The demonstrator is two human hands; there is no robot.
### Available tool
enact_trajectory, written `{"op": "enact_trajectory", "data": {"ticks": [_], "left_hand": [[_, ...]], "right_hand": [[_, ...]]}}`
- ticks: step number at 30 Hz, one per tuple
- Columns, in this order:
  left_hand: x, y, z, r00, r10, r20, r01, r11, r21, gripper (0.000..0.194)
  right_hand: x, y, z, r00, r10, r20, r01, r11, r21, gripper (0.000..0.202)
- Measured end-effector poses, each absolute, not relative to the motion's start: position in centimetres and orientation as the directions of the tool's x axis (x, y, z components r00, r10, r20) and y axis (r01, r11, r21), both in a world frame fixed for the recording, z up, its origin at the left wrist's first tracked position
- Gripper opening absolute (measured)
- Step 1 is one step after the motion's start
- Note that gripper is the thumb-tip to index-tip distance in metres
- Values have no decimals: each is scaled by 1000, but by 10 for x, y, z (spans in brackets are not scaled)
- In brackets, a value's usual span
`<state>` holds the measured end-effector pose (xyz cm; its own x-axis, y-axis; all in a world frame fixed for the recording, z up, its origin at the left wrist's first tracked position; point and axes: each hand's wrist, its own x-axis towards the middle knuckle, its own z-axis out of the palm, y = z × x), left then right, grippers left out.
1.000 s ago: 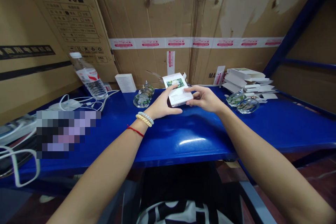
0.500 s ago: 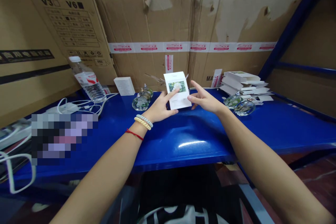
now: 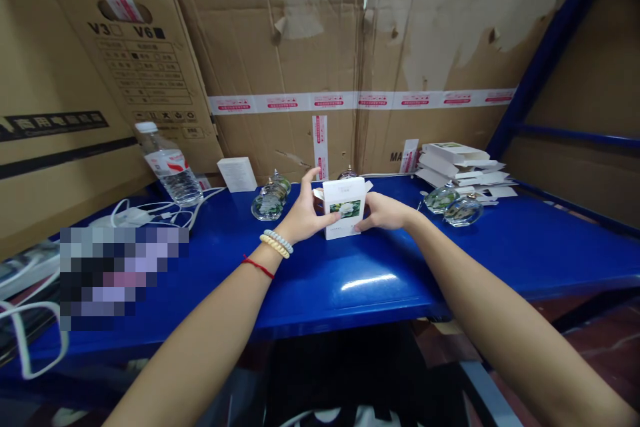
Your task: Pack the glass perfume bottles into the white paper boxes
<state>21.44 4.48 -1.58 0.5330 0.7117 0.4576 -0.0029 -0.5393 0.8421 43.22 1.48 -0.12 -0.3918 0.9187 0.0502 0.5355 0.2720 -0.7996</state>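
Note:
A small white carton [image 3: 344,191] with a flower picture on its front stands upright on the blue table, its side flaps sticking out near the top. My left hand [image 3: 304,215] holds its left side, thumb across the front and index finger raised. On the right side, my right hand [image 3: 389,211] grips it with the thumb at the front and the other fingers behind, partly hidden. Behind the carton, the top of a glass bottle [image 3: 349,171] shows. Several round glass bottles [image 3: 267,205] stand left of my left hand.
Two more glass bottles [image 3: 463,211] stand at right, before a stack of flattened white cartons [image 3: 453,157]. A closed white box [image 3: 237,175], a water bottle [image 3: 173,170] and white cables [image 3: 165,213] are at left. Cardboard [image 3: 280,67] walls the back of the blue table [image 3: 330,293].
The carton has come down toward me and now stands more upright, its side flaps showing. My right fingers have closed around its right side. My left index finger has lifted off its front.

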Motion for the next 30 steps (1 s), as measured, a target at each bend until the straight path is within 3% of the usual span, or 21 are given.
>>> {"op": "enact_trajectory", "data": {"ticks": [4, 7, 10, 17, 20, 24, 27, 30], "left_hand": [[220, 49, -24, 516, 698, 496, -4, -577, 816, 93], [221, 54, -26, 430, 755, 495, 38, -563, 826, 98], [220, 55, -23, 403, 798, 447, 31, -500, 865, 101], [220, 42, -14, 530, 748, 399, -7, -466, 885, 124], [217, 43, -12, 555, 729, 401, -57, -448, 892, 117], [212, 45, -9, 624, 695, 356, -107, -375, 921, 120], [213, 47, -9, 587, 708, 393, -100, -418, 903, 121], [215, 49, -12, 465, 761, 453, 8, -515, 857, 118]], "right_hand": [[429, 10, 3, -371, 925, 84, 677, 331, -657, 51], [422, 4, 8, -379, 916, 134, 774, 393, -496, 47], [414, 0, 9, -388, 907, 165, 795, 419, -438, 45], [407, -5, 9, -529, 823, 208, 695, 560, -451, 37], [413, -6, 13, -460, 871, 175, 719, 481, -503, 41], [424, -3, 15, -339, 882, 329, 681, 471, -561, 54], [426, -2, 14, -337, 875, 348, 691, 481, -540, 63], [425, -4, 15, -344, 882, 323, 742, 466, -482, 55]]}}
